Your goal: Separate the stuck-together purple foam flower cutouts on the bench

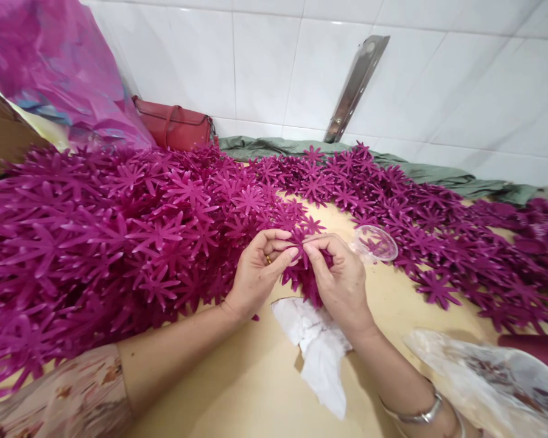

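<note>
Between my two hands is a magenta fabric flower [301, 240] with long narrow petals. My left hand [265, 267] pinches its left side between thumb and fingers; a ring shows on one finger. The right hand [340, 277] pinches the other side, its fingertips close to the left ones. More magenta petals hang just below the fingers, partly hidden by the right hand. A large pile of like flowers [132, 225] lies to the left, and a second heap [420, 219] spreads to the right.
A clear round plastic container [377, 243] stands right of my hands. Crumpled white tissue [322, 359] lies below them. A plastic bag [493, 377] sits at lower right. Behind the piles are a red handbag [173, 125], green cloth [274, 148] and a tiled wall [265, 67] with a metal bracket [357, 88].
</note>
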### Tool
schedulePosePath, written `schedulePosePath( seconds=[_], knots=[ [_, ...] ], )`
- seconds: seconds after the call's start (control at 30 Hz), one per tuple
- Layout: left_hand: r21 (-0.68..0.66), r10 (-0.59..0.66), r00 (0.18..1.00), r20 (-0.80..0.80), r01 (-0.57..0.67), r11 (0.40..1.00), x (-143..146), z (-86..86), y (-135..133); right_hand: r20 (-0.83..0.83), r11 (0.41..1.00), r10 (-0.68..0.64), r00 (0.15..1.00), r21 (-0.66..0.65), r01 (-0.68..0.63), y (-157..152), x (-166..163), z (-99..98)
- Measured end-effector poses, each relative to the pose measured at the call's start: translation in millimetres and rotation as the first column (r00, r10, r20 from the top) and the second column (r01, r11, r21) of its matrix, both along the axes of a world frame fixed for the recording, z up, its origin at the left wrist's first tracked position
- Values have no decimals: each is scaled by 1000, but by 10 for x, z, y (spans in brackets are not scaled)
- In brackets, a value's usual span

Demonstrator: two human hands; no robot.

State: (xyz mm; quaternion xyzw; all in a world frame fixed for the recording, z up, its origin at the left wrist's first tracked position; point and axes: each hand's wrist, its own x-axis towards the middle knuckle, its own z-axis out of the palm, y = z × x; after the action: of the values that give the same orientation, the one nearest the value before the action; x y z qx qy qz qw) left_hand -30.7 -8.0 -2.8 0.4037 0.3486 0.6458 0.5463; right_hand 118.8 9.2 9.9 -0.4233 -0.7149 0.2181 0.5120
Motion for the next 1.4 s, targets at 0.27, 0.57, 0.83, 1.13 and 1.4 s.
schedulePosePath(
  seconds=[0.27, 0.57, 0.83, 1.13, 1.4],
  knots=[
    [-9, -11, 1000, -13, 10, 1000, -24, -16, 17, 5, 998, -24, 1000, -62, 24, 3, 14, 7],
    [-65, 11, 1000, 12, -10, 998, -40, 3, 43, 22, 999, 32, 999, -1, -32, 13, 0, -27],
    [-52, -23, 997, -75, 19, 998, -46, -16, 33, -14, 998, 53, 998, -20, -54, 12, 8, -55],
    [-17, -36, 996, -83, 34, 999, -48, 10, 13, -271, 934, 103, 957, -303, -186, -35, -53, -36],
    [-59, 60, 998, -33, -62, 996, -51, -15, 44, -337, 934, 37, 941, -322, -152, -19, -33, 7]
  ],
)
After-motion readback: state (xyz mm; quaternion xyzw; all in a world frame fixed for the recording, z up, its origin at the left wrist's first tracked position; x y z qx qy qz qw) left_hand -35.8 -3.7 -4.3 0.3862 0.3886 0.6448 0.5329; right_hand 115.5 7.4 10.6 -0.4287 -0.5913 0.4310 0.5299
